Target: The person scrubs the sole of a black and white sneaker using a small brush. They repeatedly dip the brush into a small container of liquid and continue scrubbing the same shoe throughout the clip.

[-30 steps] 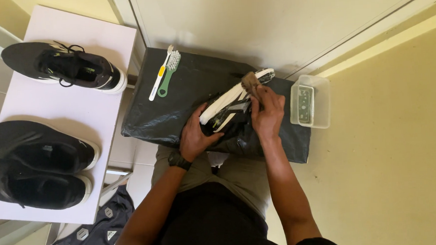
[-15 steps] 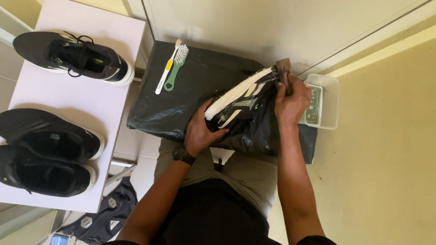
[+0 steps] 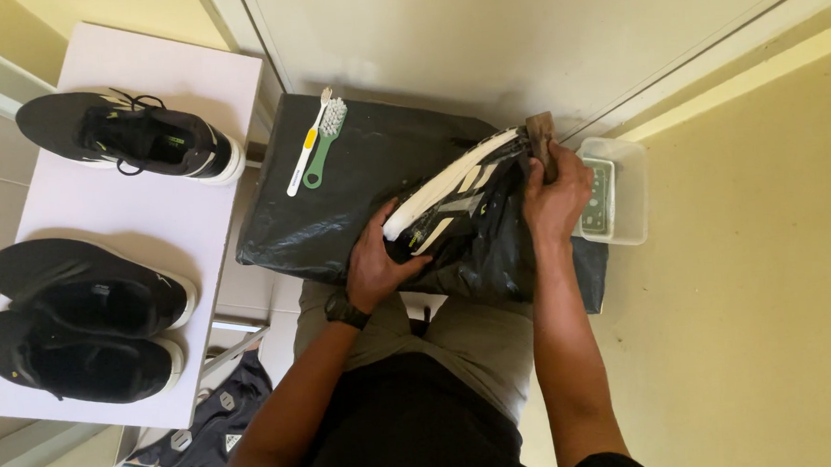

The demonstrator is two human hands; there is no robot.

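A black shoe with a white sole and white stripes (image 3: 461, 203) lies on its side on a surface covered in black plastic (image 3: 320, 220). My left hand (image 3: 379, 264) grips the shoe at its heel end and holds it steady. At the shoe's toe end, my right hand (image 3: 556, 193) is closed on a small brown-handled brush (image 3: 540, 137) pressed against the shoe.
Two toothbrushes (image 3: 321, 139), one white, one green, lie on the black plastic at the back left. A clear plastic tub (image 3: 622, 194) stands right of my hand. Three black shoes (image 3: 126, 140) sit on a white table (image 3: 189, 79) at left. A dark cloth (image 3: 208, 424) lies on the floor.
My right hand has slid with the brush from the shoe's middle out to its toe end at the right. My left hand has kept its hold on the heel.
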